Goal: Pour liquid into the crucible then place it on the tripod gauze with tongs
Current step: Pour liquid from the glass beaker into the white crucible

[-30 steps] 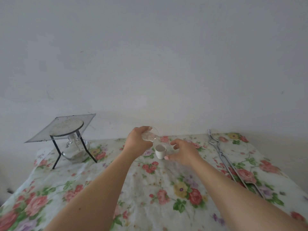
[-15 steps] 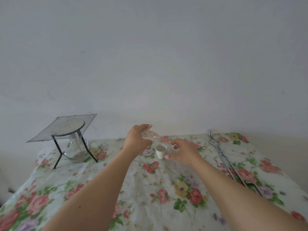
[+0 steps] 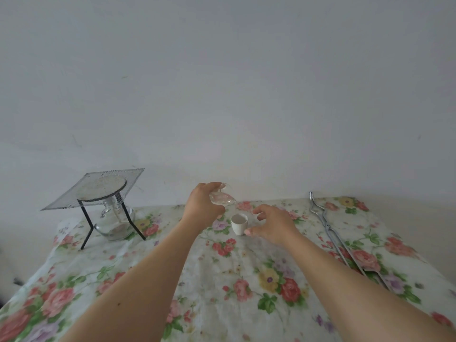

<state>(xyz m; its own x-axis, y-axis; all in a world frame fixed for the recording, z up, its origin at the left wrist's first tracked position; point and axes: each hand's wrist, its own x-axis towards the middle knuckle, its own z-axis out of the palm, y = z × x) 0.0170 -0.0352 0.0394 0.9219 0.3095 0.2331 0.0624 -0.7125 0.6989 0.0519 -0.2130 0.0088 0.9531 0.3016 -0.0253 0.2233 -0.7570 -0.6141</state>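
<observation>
A small white crucible (image 3: 238, 224) stands upright on the flowered tablecloth at mid table. My left hand (image 3: 202, 206) holds a clear glass vessel (image 3: 222, 197) tilted over the crucible, its lip just above and left of the rim. My right hand (image 3: 272, 224) cups the crucible's right side, thumb tip near its base, fingers apart; whether it touches is unclear. A black tripod (image 3: 86, 227) carries a square wire gauze (image 3: 95, 188) with a round pale centre at far left. Metal tongs (image 3: 331, 232) lie on the cloth at right.
A clear glass spirit burner (image 3: 115, 222) sits under the tripod. The flowered tablecloth (image 3: 222, 280) covers the table up to a plain grey wall. The table's right edge runs just beyond the tongs.
My left hand has lifted the glass vessel slightly and kept it tilted over the crucible. My right hand stays beside the crucible, almost still.
</observation>
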